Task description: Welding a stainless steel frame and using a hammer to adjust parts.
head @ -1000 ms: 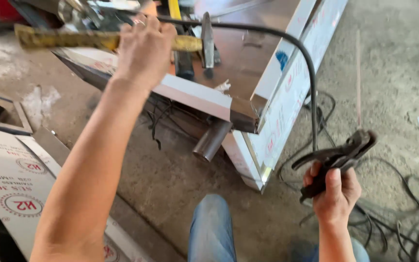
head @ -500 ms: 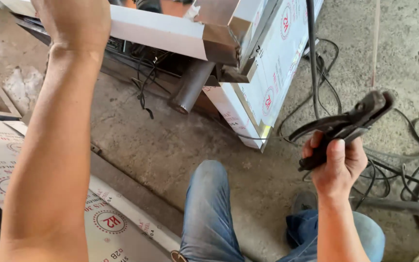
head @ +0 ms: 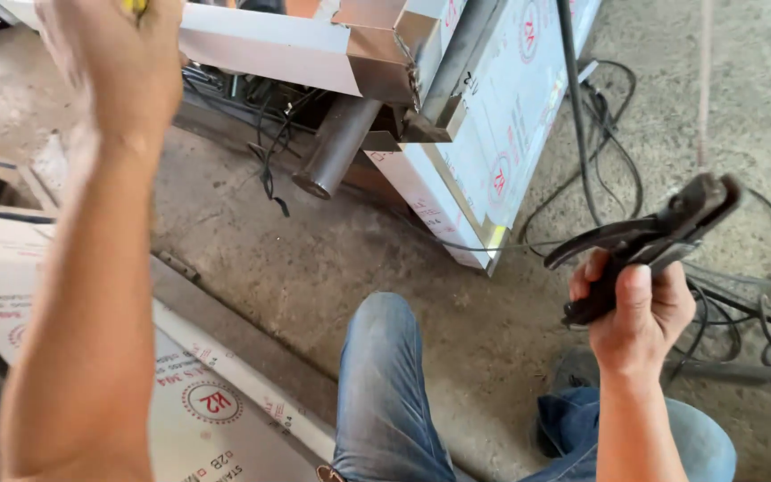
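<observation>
Head view: right hand [head: 640,312] grips the black welding electrode holder [head: 649,239] by its handle, the clamp end pointing up and to the right above cables [head: 742,303] on the concrete floor. Left hand [head: 113,62], raised at the top edge well apart from the holder, closes on a yellow-handled tool [head: 138,5] that is mostly out of view, beside the film-covered steel cabinet [head: 484,152].

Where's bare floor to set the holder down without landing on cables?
Bare concrete lies between the steel frame, the film-covered sheets and the knee. It is crowded right of the frame: black cables loop under the right hand and its electrode holder. The left hand is raised.
</observation>
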